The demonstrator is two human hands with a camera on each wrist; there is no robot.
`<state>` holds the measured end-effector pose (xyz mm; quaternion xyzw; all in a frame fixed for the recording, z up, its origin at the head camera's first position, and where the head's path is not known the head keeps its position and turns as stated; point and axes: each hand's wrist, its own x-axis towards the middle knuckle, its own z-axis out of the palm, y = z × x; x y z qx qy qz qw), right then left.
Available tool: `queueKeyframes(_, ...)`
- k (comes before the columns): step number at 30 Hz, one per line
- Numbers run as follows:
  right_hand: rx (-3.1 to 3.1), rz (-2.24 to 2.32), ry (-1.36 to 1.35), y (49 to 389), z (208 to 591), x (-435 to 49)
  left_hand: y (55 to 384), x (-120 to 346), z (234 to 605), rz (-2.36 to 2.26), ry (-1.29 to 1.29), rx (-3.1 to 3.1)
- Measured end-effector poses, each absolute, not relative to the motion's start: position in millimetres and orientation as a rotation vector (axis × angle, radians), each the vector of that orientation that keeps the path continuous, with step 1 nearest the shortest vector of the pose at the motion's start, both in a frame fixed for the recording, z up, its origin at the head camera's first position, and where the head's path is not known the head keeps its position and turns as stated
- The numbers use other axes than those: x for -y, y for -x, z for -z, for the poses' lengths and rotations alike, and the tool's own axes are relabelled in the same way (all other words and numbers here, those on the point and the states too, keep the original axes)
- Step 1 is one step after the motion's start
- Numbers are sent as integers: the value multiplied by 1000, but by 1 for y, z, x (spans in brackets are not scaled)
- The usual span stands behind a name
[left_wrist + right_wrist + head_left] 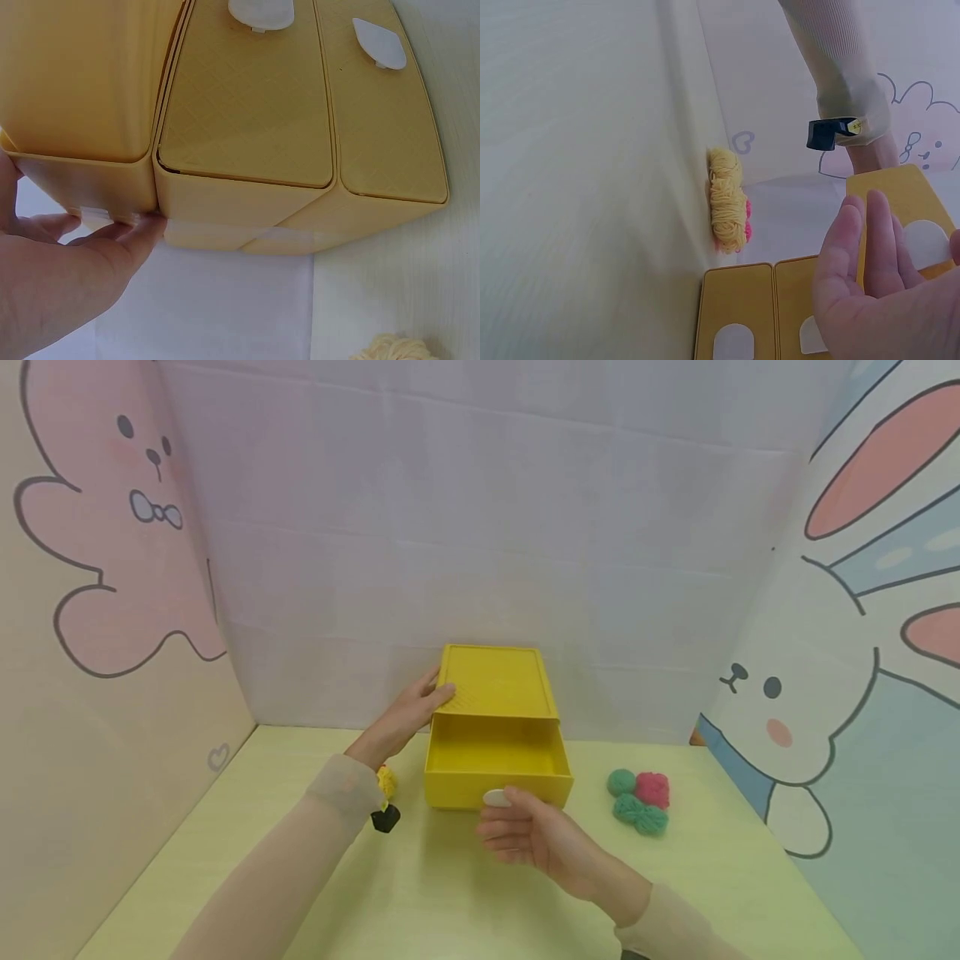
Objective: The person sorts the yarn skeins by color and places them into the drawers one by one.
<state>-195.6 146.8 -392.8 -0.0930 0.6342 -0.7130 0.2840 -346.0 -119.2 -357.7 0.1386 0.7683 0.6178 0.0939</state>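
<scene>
A yellow drawer cabinet (497, 681) stands against the back wall, its top drawer (457, 789) pulled out toward me. Below that drawer, two more drawers with white tab handles (262, 11) show in the left wrist view, both pushed in. My left hand (408, 710) holds the cabinet's upper left edge, thumb on the top and fingers bent against the side panel. At the front of the top drawer, my right hand (543, 843) pinches its white handle (495, 798) with the thumb at the tab, the other fingers extended below it.
Right of the cabinet lie green yarn (640, 815) and pink yarn (652, 789). On the left, yellow yarn (727, 199) lies by the cabinet, partly hidden by my left sleeve in the head view. Printed walls border the table (720, 860) at the back and sides.
</scene>
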Motion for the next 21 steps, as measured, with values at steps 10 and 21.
queueKeyframes(10, -1692, 1899, 266, 190, 392, -148, 344, 120, 355, -1836, -393, -2279)
queueKeyframes(21, -1727, 1779, 352, 190, 390, -161, 343, 121, 356, -1836, -419, -2285)
